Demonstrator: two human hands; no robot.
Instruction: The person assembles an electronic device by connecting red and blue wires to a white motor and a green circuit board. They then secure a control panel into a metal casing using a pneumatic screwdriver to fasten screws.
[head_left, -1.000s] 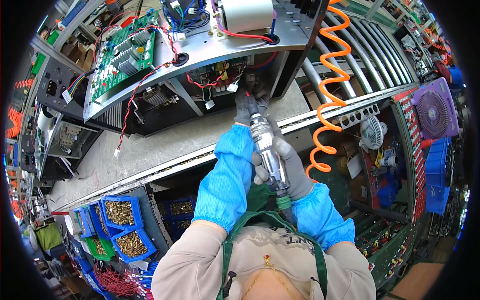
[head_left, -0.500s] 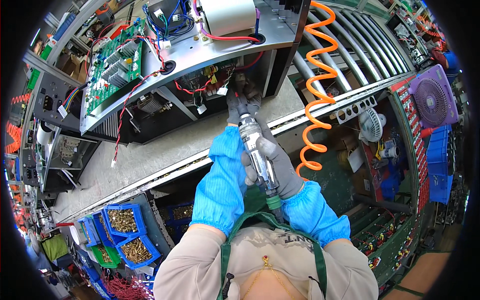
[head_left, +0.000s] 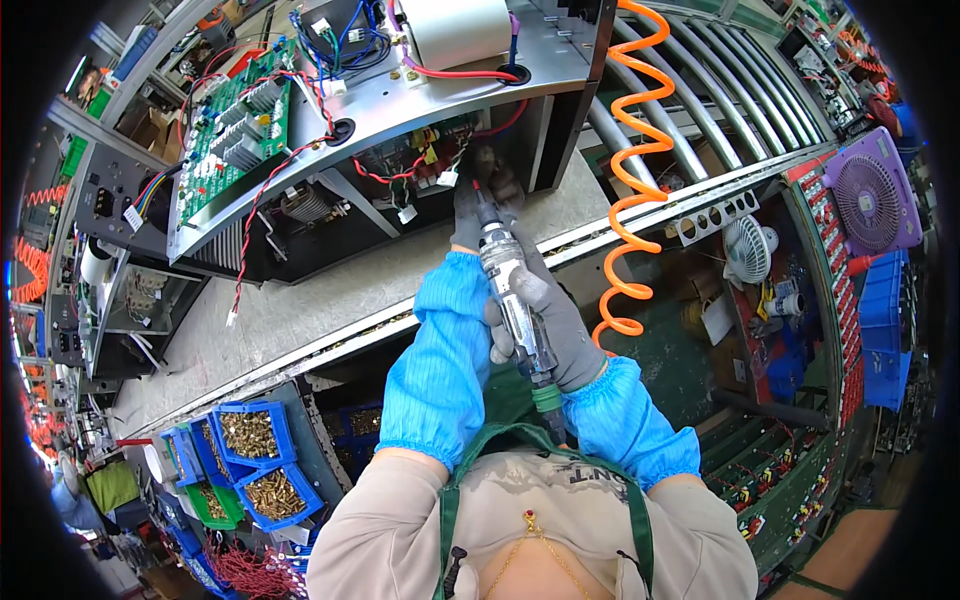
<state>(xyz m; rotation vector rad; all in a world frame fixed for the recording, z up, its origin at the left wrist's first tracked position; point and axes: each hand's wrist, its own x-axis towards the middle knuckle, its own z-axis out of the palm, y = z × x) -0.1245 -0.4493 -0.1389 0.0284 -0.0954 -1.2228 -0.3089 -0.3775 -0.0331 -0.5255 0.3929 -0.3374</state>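
My right hand [head_left: 560,325], in a grey glove, grips the body of a silver pneumatic screwdriver [head_left: 522,322] that has a green hose fitting at its near end. The tool's bit points away from me into the open lower bay of a metal equipment cabinet [head_left: 400,105]. Beside the bit is my left hand [head_left: 470,218], also gloved, reaching into that bay. Its fingers curl in shadow around the bit's tip; anything pinched there is hidden. White connectors [head_left: 448,179] on wires hang just left of the fingers, near a small circuit board [head_left: 395,160].
A green circuit board [head_left: 235,140] and a white cylinder [head_left: 455,32] sit on top of the cabinet. An orange coiled hose [head_left: 640,180] hangs at right, before metal rollers [head_left: 690,90]. Blue bins [head_left: 272,496] of brass-coloured parts stand lower left. Fans [head_left: 865,200] are at right.
The view has shifted slightly, so the cabinet sits a little farther right. Both hands stay almost in place, with the screwdriver still pointing into the bay.
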